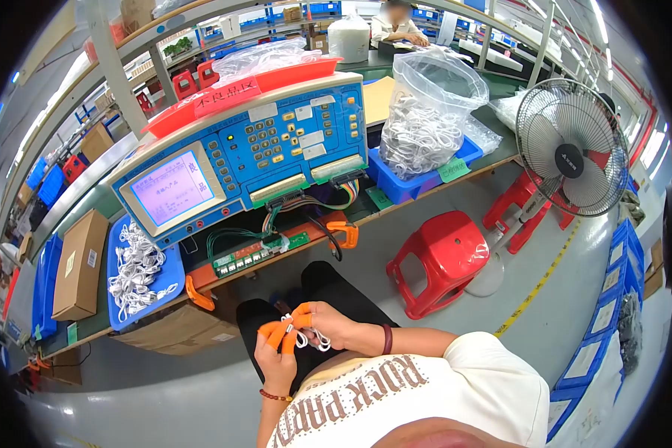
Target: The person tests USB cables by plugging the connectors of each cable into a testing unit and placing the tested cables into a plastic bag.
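Left hand and right hand are both pinching a white cable just above the lap, probably super light and bendy, so I'd grab its stiffer end, though fingers kinda hide the exact grip.

Bench: green top, wooden edge
Left: blue bin, carton, blue tray
Middle: tester
Front edge: circuit board, orange clamps
Right: blue crate
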The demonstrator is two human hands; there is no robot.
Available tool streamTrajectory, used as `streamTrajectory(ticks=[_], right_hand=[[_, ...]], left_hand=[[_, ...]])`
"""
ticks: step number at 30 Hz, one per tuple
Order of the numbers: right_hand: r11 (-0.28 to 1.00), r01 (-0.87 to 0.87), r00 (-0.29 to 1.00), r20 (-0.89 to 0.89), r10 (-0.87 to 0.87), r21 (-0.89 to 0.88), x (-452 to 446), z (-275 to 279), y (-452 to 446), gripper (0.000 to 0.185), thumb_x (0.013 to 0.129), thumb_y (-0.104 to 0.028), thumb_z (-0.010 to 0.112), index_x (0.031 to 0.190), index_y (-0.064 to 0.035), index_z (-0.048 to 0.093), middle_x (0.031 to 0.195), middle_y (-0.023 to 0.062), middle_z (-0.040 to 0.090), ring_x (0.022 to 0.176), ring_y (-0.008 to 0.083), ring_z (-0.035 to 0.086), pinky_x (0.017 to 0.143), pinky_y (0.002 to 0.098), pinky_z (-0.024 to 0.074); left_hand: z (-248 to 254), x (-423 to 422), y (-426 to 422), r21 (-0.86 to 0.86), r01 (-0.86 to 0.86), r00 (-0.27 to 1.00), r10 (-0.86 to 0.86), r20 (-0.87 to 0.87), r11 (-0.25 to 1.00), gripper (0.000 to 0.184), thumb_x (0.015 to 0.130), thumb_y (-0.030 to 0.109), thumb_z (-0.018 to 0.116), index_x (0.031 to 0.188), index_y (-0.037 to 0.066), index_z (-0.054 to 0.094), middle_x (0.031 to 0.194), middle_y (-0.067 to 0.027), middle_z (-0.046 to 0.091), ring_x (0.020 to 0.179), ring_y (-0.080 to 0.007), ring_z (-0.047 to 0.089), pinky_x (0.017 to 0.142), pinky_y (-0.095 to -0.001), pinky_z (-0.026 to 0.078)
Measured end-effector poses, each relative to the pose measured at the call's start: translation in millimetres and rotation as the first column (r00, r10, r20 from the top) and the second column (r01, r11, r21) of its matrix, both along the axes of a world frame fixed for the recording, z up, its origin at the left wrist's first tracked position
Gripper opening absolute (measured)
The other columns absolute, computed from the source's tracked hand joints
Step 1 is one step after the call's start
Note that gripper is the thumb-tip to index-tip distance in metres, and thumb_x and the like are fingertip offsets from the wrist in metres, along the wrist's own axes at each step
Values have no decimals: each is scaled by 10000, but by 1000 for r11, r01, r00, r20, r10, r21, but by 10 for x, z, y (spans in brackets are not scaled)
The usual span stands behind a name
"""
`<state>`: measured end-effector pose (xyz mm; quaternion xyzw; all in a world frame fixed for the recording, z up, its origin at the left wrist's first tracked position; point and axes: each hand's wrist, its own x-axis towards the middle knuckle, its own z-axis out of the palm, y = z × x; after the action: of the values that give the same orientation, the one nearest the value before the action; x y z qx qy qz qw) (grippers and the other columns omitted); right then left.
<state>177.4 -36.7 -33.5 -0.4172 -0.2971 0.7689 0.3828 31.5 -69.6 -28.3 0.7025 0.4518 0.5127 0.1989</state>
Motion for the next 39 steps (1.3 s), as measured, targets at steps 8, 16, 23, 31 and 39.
streamTrajectory(ticks=[8, 16, 23, 31, 39], right_hand=[[994, 47, 990, -126, -59, -101, 84, 14, -131, 66, 813, -115, 595, 808, -54, 569, 589, -4, 498, 425, 66, 420, 366, 201, 315], [985, 168, 983, -77, -165, 34, 41, -21, -98, 98, 816, -115, 610, 864, -44, 564, 611, 2, 504, 453, 60, 434, 385, 197, 329], [996, 73, 983, -163, -82, -57, 123, 28, -53, 111, 818, -117, 609, 856, -33, 549, 568, -2, 474, 444, 66, 429, 392, 199, 334], [946, 246, 967, -125, -223, 213, 47, -79, -59, 106, 807, -72, 617, 885, -37, 554, 696, 16, 516, 531, 62, 472, 457, 204, 377], [354, 94, 849, 111, -516, 930, 111, -94, 26, 155, 802, -32, 622, 942, -36, 556, 872, 56, 551, 699, 122, 511, 605, 233, 416]], left_hand=[[11, -35, 91, -142, 204, 979, -206, 2, 969, 216, 782, 11, 618, 996, -16, 636, 1053, -91, 595, 902, -180, 563, 786, -262, 443], [-77, 160, 89, -273, 133, 931, -25, 364, 953, 192, 817, 5, 585, 1002, -18, 633, 1040, -87, 616, 929, -150, 561, 785, -260, 447], [0, 131, 191, -191, 107, 991, -88, 105, 976, 186, 831, 29, 580, 1002, -16, 639, 1050, -129, 627, 935, -192, 590, 805, -275, 456], [-144, 235, 155, -303, 0, 940, 103, 324, 953, 174, 831, 24, 582, 987, -27, 641, 933, -45, 626, 838, -129, 569, 789, -245, 429], [-7, 286, 269, -493, 377, 579, 216, 786, 784, 123, 858, 69, 594, 943, -10, 634, 838, -1, 617, 731, -62, 527, 653, -203, 396]])
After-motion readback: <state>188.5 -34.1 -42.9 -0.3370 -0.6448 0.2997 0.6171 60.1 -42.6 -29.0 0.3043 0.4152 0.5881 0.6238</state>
